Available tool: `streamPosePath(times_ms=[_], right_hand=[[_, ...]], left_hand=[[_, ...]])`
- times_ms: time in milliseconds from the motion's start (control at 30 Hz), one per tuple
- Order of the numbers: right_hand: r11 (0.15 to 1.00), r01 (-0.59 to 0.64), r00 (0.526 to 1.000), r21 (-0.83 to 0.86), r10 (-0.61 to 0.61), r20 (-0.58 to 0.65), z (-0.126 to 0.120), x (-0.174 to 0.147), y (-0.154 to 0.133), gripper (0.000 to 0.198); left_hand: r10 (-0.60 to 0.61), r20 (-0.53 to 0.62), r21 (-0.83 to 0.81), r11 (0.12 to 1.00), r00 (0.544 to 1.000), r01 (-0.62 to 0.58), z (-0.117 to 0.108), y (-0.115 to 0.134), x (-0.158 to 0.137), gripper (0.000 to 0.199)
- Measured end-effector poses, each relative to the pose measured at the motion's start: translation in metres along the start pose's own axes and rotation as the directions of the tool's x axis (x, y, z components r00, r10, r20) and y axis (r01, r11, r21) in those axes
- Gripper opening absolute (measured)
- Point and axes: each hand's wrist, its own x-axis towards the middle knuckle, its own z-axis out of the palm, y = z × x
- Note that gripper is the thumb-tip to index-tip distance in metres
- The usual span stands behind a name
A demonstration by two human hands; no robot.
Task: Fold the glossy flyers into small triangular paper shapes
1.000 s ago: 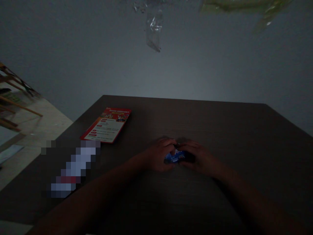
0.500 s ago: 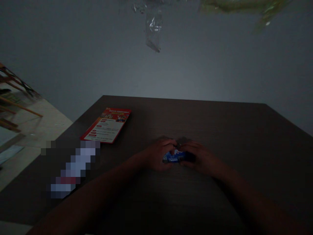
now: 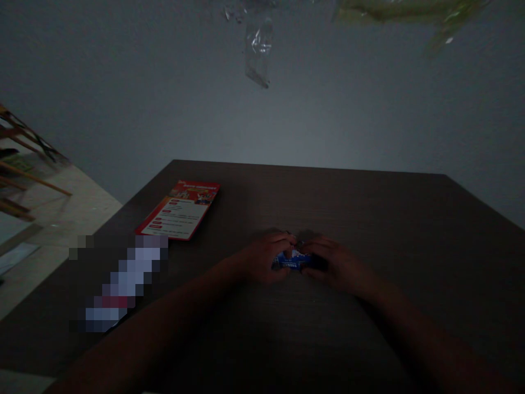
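Far left: wooden legs (image 3: 36, 178) of furniture, standing over a pale floor (image 3: 96, 189). No change.

Left: 1 pale item (image 3: 131, 276), masked by pixel blocks, identity not legible, lying on the dark table (image 3: 381, 213). Just beyond it, 1 red-and-white printed leaflet (image 3: 180, 213), flat. Both unmoved over the past 1 s.

Centre, above: 1 clear plastic piece (image 3: 258, 52) against the wall (image 3: 307, 120).

Centre, below: 1 left hand (image 3: 262, 260), fingers curled over the far side and thumb on the near side, grasping the left end of 1 blue packet (image 3: 292, 261). Packet sits between the 2 hands, low over the table; whether it touches the top cannot be told. Its lettering lies more level than 1 s ago: a slight turn within the grip, handling still under way, neither end let go.

Right of centre: 1 right hand (image 3: 332, 262), bent fingers and thumb gripping the packet's right end, little shifted.

Upper right: 1 yellowish strip (image 3: 385, 12), unchanged.
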Motion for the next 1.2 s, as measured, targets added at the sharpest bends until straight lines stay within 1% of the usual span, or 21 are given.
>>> streamPosePath(times_ms=[333, 533, 667, 867, 1100, 1200], right_hand=[[1.000, 0.005, 1.000, 0.008, -0.005, -0.015, 0.0008, 0.0001, 0.0019, 0.025], [1.000, 0.012, 1.000, -0.006, -0.012, -0.020, 0.0013, -0.0004, 0.0031, 0.024], [1.000, 0.002, 1.000, -0.013, -0.002, -0.019, 0.0012, 0.0008, 0.0023, 0.023], [1.000, 0.002, 1.000, -0.011, -0.002, -0.024, 0.0013, 0.0006, 0.0017, 0.024], [0.999, -0.003, 1.000, -0.037, 0.002, -0.023, 0.0000, 0.0006, 0.0011, 0.024], [0.999, -0.004, 1.000, -0.039, 0.003, -0.020, -0.0004, 0.0007, 0.0008, 0.024]], left_hand=[[0.085, -0.004, 0.009, 0.996, 0.996, -0.085, 0.0024, -0.0072, 0.0010, 0.024], [0.060, -0.008, 0.000, 0.998, 0.998, -0.060, 0.0018, -0.0047, 0.0015, 0.032], [0.049, -0.010, 0.009, 0.999, 0.999, -0.049, 0.0022, -0.0042, 0.0019, 0.031], [0.075, -0.018, 0.042, 0.996, 0.997, -0.074, 0.0024, -0.0040, 0.0020, 0.032], [0.083, -0.054, 0.127, 0.989, 0.995, -0.076, 0.0009, -0.0016, 0.0028, 0.025], [0.100, -0.059, 0.202, 0.976, 0.993, -0.086, 0.0019, -0.0010, 0.0023, 0.023]])
